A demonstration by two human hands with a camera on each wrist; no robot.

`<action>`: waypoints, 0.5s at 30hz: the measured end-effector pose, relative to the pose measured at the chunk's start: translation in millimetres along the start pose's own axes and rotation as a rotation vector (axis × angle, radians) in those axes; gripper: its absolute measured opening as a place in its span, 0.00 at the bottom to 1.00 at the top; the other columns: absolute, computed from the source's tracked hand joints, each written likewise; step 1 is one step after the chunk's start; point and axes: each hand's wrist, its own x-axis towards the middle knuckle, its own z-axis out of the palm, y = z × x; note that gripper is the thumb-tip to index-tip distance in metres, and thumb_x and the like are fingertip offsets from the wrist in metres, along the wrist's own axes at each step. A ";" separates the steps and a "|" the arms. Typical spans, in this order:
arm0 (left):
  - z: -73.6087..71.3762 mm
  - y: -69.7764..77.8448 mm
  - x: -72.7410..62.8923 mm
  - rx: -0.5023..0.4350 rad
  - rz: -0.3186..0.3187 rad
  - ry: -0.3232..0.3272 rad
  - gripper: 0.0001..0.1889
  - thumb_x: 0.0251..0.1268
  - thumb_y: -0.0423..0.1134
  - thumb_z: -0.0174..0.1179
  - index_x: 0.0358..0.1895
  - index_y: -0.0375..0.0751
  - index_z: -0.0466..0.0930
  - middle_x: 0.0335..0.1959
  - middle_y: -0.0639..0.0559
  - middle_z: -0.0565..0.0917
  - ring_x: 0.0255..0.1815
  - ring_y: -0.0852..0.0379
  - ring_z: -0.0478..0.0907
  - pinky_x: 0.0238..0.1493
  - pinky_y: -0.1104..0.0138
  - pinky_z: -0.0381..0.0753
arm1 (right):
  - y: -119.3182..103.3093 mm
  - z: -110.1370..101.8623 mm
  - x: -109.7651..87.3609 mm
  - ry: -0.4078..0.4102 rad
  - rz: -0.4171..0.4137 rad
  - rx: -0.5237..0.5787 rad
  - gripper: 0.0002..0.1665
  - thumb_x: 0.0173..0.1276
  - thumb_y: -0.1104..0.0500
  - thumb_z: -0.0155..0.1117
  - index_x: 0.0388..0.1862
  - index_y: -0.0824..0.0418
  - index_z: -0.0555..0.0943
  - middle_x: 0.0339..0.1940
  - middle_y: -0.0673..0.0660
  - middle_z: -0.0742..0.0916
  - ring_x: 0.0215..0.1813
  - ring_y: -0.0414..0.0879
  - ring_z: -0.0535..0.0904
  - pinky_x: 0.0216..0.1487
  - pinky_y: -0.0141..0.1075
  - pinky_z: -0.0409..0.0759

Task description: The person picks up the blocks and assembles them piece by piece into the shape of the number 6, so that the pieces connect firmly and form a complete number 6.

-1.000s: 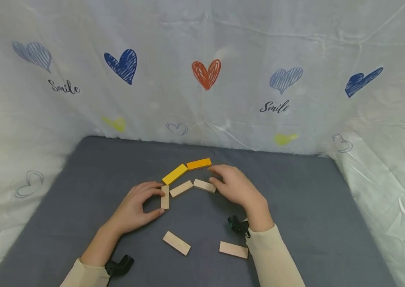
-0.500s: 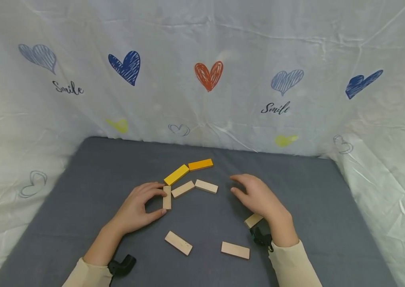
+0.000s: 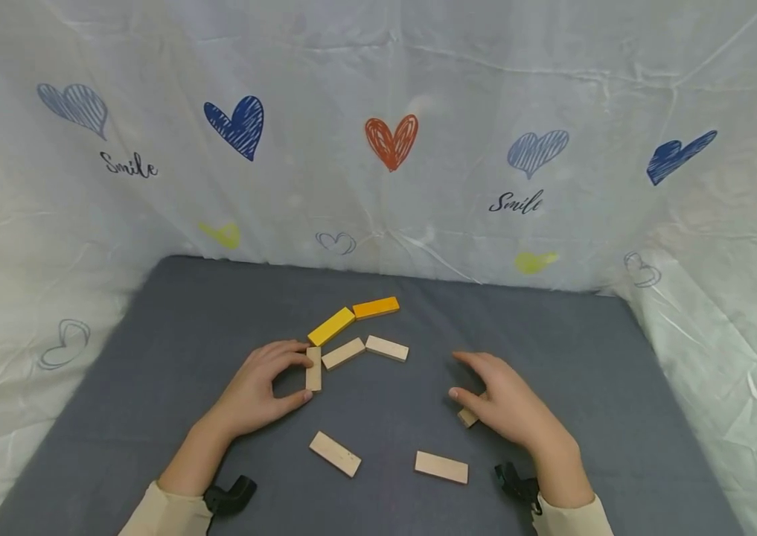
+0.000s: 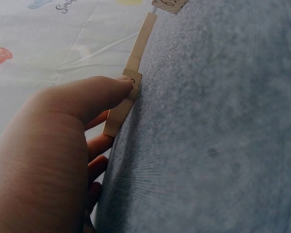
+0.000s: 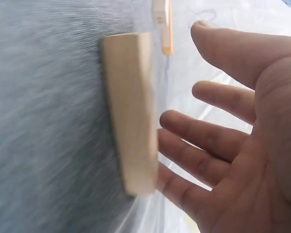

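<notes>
Head view shows the left hand holding a pale block in a narrow grip, apparently to steady it just beside the yellow block, while the right hand, grip wide and holding nothing, partly covers another wooden block on the table.

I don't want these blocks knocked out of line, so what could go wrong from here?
Two things, perhaps. The left hand grips a pale upright-looking block close to the end of the yellow block; a twist or push might nudge that neighbour askew. The right hand, its fingers holding nothing, partly covers a loose block in the head view, so it could be bumped or picked up at an awkward angle.
</notes>
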 end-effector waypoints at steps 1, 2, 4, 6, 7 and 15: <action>-0.1 0.5 0.2 -0.001 -0.001 -0.001 0.24 0.64 0.49 0.81 0.62 0.59 0.85 0.75 0.51 0.79 0.80 0.40 0.70 0.77 0.33 0.63 | 1.4 0.3 -4.0 0.002 0.006 -0.003 0.39 0.79 0.47 0.74 0.81 0.59 0.74 0.75 0.61 0.81 0.77 0.63 0.76 0.73 0.64 0.76; -0.3 1.1 0.5 -0.005 -0.004 -0.004 0.24 0.64 0.49 0.81 0.62 0.59 0.85 0.75 0.51 0.79 0.80 0.40 0.70 0.78 0.33 0.62 | 2.5 0.4 -8.0 0.005 0.014 -0.004 0.40 0.79 0.47 0.74 0.82 0.59 0.74 0.76 0.62 0.80 0.77 0.64 0.75 0.73 0.65 0.76; -0.7 2.2 1.0 -0.010 -0.004 -0.004 0.24 0.64 0.49 0.81 0.62 0.59 0.86 0.75 0.51 0.79 0.80 0.40 0.69 0.78 0.33 0.62 | 4.4 0.6 -15.1 0.019 0.024 -0.008 0.41 0.79 0.47 0.74 0.83 0.60 0.72 0.76 0.64 0.79 0.76 0.65 0.76 0.72 0.65 0.77; -0.8 2.7 1.3 -0.011 -0.005 -0.004 0.24 0.65 0.49 0.81 0.63 0.58 0.86 0.75 0.50 0.79 0.80 0.40 0.69 0.78 0.33 0.62 | 6.0 1.0 -21.1 0.040 0.031 -0.011 0.42 0.78 0.47 0.75 0.84 0.61 0.71 0.76 0.65 0.79 0.75 0.65 0.77 0.70 0.65 0.78; -1.0 3.0 1.4 -0.011 -0.007 -0.003 0.24 0.64 0.49 0.81 0.63 0.58 0.86 0.75 0.50 0.79 0.80 0.40 0.69 0.78 0.33 0.62 | 6.8 1.5 -23.8 0.052 0.033 -0.016 0.43 0.78 0.48 0.75 0.84 0.61 0.70 0.76 0.65 0.79 0.74 0.65 0.77 0.70 0.65 0.78; -1.6 3.2 0.7 -0.007 -0.028 -0.013 0.25 0.64 0.49 0.81 0.63 0.58 0.86 0.75 0.52 0.79 0.81 0.40 0.69 0.79 0.33 0.61 | 7.3 12.5 -40.4 0.101 0.084 -0.031 0.52 0.71 0.46 0.82 0.85 0.63 0.68 0.75 0.65 0.78 0.76 0.66 0.75 0.72 0.66 0.76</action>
